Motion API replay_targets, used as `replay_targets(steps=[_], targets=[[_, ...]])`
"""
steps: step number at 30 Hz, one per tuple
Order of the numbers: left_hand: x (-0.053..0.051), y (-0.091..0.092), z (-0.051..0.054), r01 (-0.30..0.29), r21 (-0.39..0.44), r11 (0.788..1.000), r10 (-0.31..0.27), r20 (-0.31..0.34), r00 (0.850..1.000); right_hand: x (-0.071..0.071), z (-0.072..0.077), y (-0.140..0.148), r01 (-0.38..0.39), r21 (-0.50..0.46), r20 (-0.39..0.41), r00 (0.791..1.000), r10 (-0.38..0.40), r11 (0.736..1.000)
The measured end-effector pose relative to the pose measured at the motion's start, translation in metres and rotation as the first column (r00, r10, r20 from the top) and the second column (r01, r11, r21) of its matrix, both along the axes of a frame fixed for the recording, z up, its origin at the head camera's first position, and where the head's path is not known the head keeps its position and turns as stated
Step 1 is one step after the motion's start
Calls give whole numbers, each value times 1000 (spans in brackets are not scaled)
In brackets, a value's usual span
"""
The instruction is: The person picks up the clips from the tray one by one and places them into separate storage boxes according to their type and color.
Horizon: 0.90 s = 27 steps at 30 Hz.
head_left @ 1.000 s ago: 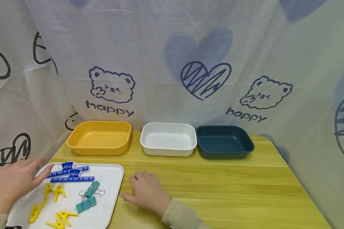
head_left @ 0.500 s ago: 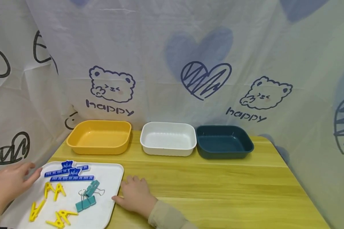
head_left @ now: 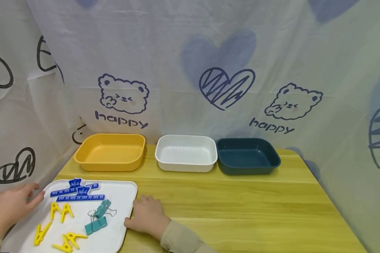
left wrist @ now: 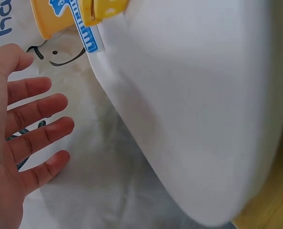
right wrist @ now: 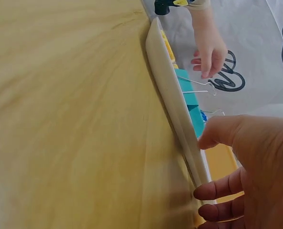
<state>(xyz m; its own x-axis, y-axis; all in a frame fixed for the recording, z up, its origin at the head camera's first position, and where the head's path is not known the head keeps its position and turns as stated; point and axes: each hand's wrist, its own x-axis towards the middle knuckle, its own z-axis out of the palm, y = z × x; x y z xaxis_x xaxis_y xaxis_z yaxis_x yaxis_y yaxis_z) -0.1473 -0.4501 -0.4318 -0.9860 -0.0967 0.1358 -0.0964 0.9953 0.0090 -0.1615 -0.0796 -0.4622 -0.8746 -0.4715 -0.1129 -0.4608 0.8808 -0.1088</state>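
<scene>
A white tray [head_left: 112, 239] lies at the left of the table. On it are blue piano-patterned clips [head_left: 80, 198], several yellow clips [head_left: 41, 233] and teal binder clips [head_left: 96, 225]. My right hand [head_left: 149, 215] is at the tray's right edge. Its thumb and loosely bent fingers meet the rim in the right wrist view, without a plain grip. My left hand [head_left: 11, 209] hovers beside the tray's left edge. Its fingers are spread and hold nothing; the left wrist view [left wrist: 32, 129] shows a gap between them and the rim.
Along the back of the wooden table [head_left: 240, 211] stand a yellow bin [head_left: 109, 166], a white bin [head_left: 186, 167] and a dark teal bin [head_left: 250, 170]. The white and teal bins touch. A printed curtain [head_left: 177, 116] hangs behind and at both sides.
My right hand has moved left from the bare table to the tray's edge. My left hand has drawn back leftward from above the blue clips. The clips stay where they were.
</scene>
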Motion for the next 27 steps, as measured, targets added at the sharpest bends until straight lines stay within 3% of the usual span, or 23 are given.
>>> replay_targets(steps=[5, 11, 18, 22, 27], targets=[[3, -1, -2, 51, -3, 999, -51, 31, 998, 1, 0, 4, 24, -14, 14, 1000, -24, 1000], [3, 4, -4, 43, 4, 999, -44, 134, 990, -1, -2, 11, 35, -9, 32, 999, -35, 999], [-3, 7, -14, 37, -18, 999, -33, 196, 980, -5, -4, 21, 52, -2, 69, 996, -52, 999], [-5, 9, -20, 38, -33, 999, -30, 209, 977, -6, -4, 30, 64, -21, 79, 995, -62, 998], [-3, 10, -24, 94, -27, 995, -87, 181, 980, -8, -5, 41, 78, -38, 84, 994, -74, 996]])
